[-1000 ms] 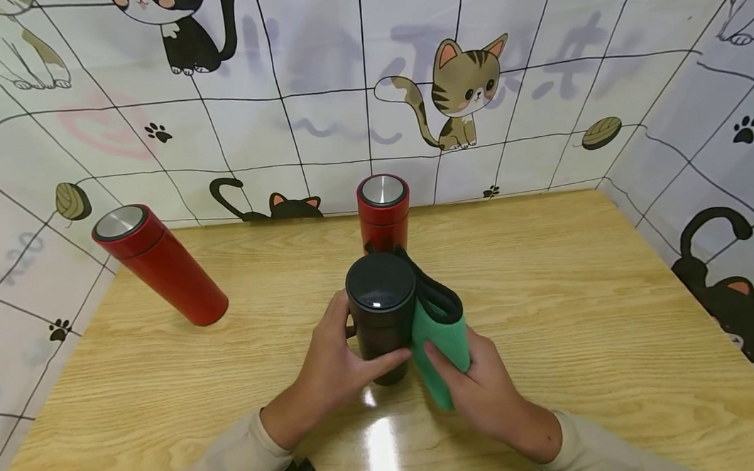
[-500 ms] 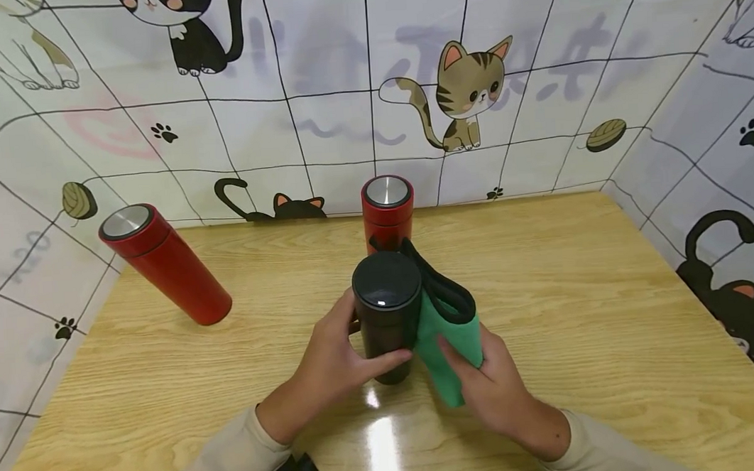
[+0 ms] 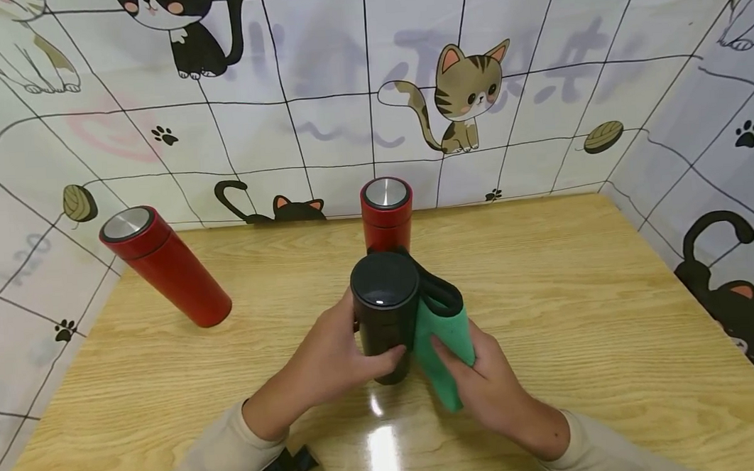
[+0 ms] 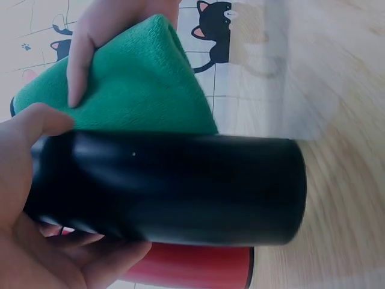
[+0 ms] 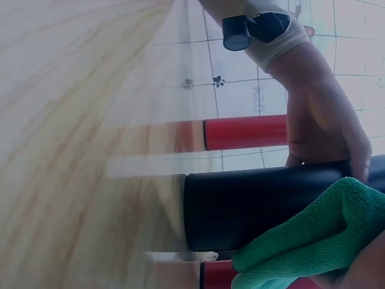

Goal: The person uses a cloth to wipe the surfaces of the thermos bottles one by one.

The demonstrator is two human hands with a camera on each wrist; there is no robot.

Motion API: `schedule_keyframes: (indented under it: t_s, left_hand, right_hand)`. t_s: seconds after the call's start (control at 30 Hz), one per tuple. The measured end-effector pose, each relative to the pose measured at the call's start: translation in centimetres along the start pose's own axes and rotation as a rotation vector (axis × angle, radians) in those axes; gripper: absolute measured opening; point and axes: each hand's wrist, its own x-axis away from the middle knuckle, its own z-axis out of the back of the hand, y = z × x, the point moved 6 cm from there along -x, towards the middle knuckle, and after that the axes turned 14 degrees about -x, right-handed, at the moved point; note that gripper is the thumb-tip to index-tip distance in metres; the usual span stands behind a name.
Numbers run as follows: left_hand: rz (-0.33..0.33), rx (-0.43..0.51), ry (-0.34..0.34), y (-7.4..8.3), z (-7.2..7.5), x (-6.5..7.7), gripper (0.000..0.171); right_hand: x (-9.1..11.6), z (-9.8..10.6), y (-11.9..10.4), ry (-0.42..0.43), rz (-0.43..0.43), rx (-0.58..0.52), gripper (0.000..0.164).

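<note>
A black flask [image 3: 388, 327] with a glossy dark lid stands upright at the middle of the table, its base at the tabletop. My left hand [image 3: 329, 359] grips its left side, thumb across the front; in the left wrist view the fingers [image 4: 114, 262] curl round behind it. On the flask's right side lies a folded green cloth [image 3: 443, 349] with a black inner side. My right hand [image 3: 490, 389] pinches this cloth, thumb on its near face, and holds it against the flask wall. The cloth covers part of that wall in the right wrist view.
One red flask [image 3: 386, 224] with a silver lid top stands behind the black one, partly hidden by it. Another red flask [image 3: 167, 268] stands at the left of the wooden table [image 3: 579, 310]. A cat-patterned wall covering [image 3: 317, 61] rises at the table's back edge.
The right hand and cloth shifted slightly right from the black flask, then back left against it. My left hand's wrist has moved a little left, its grip kept. Both red flasks stay put.
</note>
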Motion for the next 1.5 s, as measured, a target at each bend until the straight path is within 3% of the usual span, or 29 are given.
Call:
schedule_keyframes:
  t_s: [0.23, 0.53, 0.73, 0.83, 1.0, 1.17, 1.37, 1.5]
  left_hand:
    - [-0.02, 0.067, 0.038, 0.4, -0.3, -0.6, 0.096]
    - [-0.065, -0.02, 0.062, 0.3, 0.2, -0.8, 0.091]
    - [-0.084, 0.016, -0.008, 0.2, 0.4, -0.7, 0.081]
    - [-0.086, 0.023, -0.035, 0.2, 0.5, -0.7, 0.085]
    - [-0.075, 0.021, -0.044, 0.2, 0.8, -0.7, 0.096]
    - [-0.087, 0.026, -0.061, 0.3, 0.9, -0.7, 0.091]
    - [-0.086, -0.007, -0.04, 0.2, 1.1, -0.6, 0.08]
    - [-0.1, -0.04, -0.011, 0.2, 1.3, -0.5, 0.077]
  right_hand:
    - [-0.1, 0.0, -0.8, -0.004, 0.117, -0.033, 0.039]
    - [-0.2, -0.1, 0.4, 0.001, -0.045, 0.024, 0.03]
    - [-0.1, 0.3, -0.5, 0.008, 0.027, -0.025, 0.034]
    - [-0.1, 0.3, -0.7, -0.003, 0.055, -0.046, 0.038]
    - [-0.1, 0.1, 0.1, -0.035, 0.0, -0.026, 0.034]
    - [-0.1, 0.1, 0.3, -0.026, -0.02, -0.015, 0.032]
    - [0.0, 0.3, -0.6, 0.012, 0.038, -0.045, 0.035]
    - [-0.1, 0.3, -0.6, -0.005, 0.026, -0.041, 0.033]
